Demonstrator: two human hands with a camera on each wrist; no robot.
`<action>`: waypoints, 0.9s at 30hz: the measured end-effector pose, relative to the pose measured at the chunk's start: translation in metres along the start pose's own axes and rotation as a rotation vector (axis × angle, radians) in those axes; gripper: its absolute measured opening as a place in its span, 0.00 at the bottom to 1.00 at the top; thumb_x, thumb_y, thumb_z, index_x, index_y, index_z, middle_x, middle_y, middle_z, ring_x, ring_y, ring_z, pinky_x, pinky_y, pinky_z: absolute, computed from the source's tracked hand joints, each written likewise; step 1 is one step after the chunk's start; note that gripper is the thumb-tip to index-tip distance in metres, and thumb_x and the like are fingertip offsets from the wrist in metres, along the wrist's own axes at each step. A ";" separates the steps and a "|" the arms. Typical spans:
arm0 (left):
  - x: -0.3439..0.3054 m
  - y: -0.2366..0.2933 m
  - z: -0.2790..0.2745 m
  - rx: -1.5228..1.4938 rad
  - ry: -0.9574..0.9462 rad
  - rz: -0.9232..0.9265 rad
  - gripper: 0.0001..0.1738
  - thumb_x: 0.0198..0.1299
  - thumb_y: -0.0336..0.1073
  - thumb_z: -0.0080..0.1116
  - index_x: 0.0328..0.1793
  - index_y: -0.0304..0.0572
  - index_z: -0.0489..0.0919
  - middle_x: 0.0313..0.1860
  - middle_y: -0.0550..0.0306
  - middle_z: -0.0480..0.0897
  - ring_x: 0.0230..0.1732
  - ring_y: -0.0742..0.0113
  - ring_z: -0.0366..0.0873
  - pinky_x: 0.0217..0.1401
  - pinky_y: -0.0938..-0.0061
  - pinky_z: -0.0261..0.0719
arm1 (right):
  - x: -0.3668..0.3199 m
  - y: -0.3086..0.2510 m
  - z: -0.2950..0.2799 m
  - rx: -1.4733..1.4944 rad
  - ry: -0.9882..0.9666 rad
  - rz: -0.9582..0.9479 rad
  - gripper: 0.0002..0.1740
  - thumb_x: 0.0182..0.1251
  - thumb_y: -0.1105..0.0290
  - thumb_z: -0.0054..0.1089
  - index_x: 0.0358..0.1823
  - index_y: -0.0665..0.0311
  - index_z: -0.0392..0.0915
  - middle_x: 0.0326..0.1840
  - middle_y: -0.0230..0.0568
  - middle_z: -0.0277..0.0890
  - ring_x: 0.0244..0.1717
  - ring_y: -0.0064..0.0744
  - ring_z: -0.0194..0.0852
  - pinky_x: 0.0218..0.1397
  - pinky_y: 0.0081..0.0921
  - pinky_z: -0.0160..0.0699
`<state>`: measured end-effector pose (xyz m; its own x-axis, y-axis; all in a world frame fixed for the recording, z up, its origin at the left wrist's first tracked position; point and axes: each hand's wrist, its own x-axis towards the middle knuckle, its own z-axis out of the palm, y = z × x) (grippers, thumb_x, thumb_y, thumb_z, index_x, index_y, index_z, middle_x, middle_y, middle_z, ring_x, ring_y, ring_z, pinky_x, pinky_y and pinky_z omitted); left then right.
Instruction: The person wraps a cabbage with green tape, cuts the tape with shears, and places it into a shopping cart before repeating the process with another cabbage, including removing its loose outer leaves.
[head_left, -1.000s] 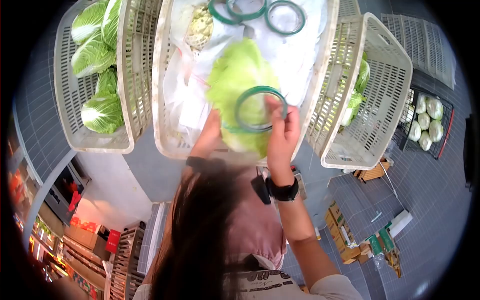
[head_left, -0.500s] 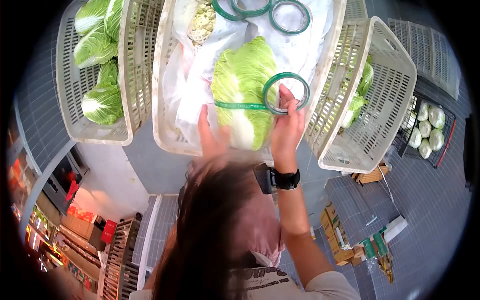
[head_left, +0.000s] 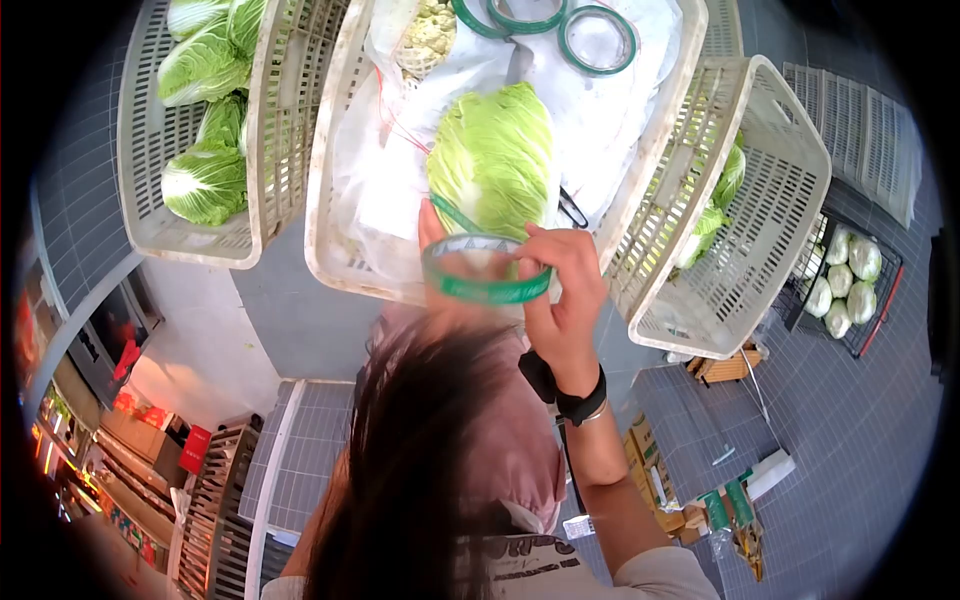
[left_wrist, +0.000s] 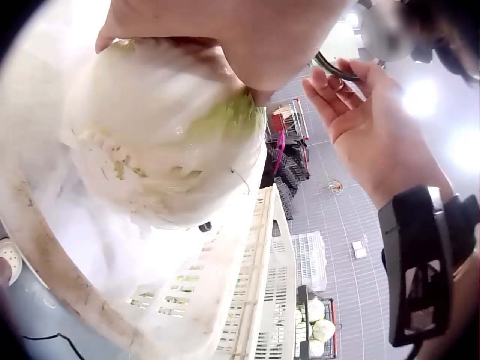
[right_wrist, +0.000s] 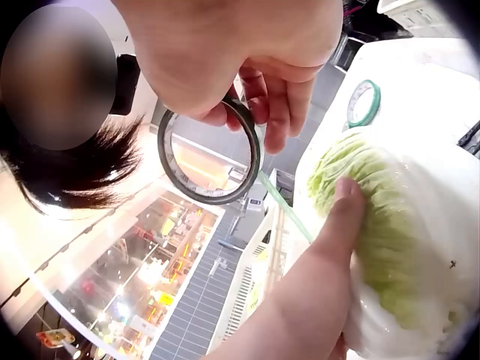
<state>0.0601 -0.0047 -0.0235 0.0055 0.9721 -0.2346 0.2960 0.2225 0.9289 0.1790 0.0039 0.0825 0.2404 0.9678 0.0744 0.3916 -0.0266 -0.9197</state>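
A napa cabbage (head_left: 495, 155) is over the lined crate, its pale base facing the left wrist camera. My left hand (right_wrist: 315, 277) grips it, thumb against the leaves; in the head view the tape partly hides this hand. My right hand (head_left: 570, 290) pinches a roll of green tape (head_left: 490, 290) by its rim, close to my body and in front of the cabbage. From the roll, a green strip (right_wrist: 285, 206) runs taut to the cabbage. The right wrist view shows the roll's ring (right_wrist: 169, 161) hanging under my curled fingers.
More tape rolls (head_left: 597, 40) and a cauliflower (head_left: 430, 40) lie on white plastic in the crate (head_left: 325, 240). A slim black item (head_left: 573, 207) lies right of the cabbage. Crates with cabbages (head_left: 205, 185) stand left and right. A basket of wrapped cabbages (head_left: 862, 300) sits far right.
The tape roll has moved from the cabbage's right side down and left, toward my body. The strip that crossed the cabbage's front now shows at its lower left. My left hand still holds the cabbage.
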 end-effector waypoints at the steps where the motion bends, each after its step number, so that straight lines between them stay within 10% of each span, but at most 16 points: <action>1: -0.002 0.001 -0.001 0.002 0.008 0.016 0.61 0.49 0.51 0.71 0.75 0.25 0.44 0.67 0.38 0.62 0.68 0.51 0.62 0.70 0.59 0.60 | 0.001 -0.005 0.001 -0.040 -0.017 -0.044 0.09 0.54 0.83 0.56 0.38 0.70 0.75 0.38 0.47 0.72 0.41 0.45 0.77 0.50 0.37 0.77; 8: -0.005 0.008 -0.012 0.236 -0.040 -0.035 0.61 0.51 0.46 0.71 0.76 0.23 0.38 0.73 0.36 0.54 0.73 0.51 0.55 0.74 0.64 0.53 | -0.004 0.020 -0.017 -0.135 0.204 0.061 0.05 0.62 0.82 0.53 0.38 0.70 0.75 0.38 0.45 0.72 0.40 0.39 0.76 0.48 0.32 0.77; 18: 0.006 0.018 -0.020 -0.170 -0.115 -0.112 0.62 0.52 0.38 0.69 0.78 0.33 0.32 0.75 0.38 0.51 0.72 0.53 0.55 0.73 0.65 0.54 | -0.021 0.110 -0.047 -0.093 0.279 0.332 0.09 0.73 0.73 0.49 0.50 0.68 0.73 0.42 0.37 0.72 0.32 0.20 0.69 0.38 0.17 0.69; 27: 0.018 0.008 -0.033 -0.232 -0.310 -0.179 0.63 0.49 0.36 0.71 0.77 0.30 0.32 0.71 0.40 0.57 0.70 0.56 0.58 0.72 0.65 0.58 | -0.050 0.155 0.021 0.474 0.505 0.648 0.11 0.72 0.69 0.53 0.51 0.65 0.71 0.39 0.36 0.75 0.36 0.24 0.76 0.41 0.22 0.77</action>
<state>0.0314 0.0172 -0.0111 0.2711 0.8562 -0.4398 0.0958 0.4306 0.8974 0.2095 -0.0431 -0.0717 0.6842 0.5741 -0.4498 -0.3275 -0.3092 -0.8928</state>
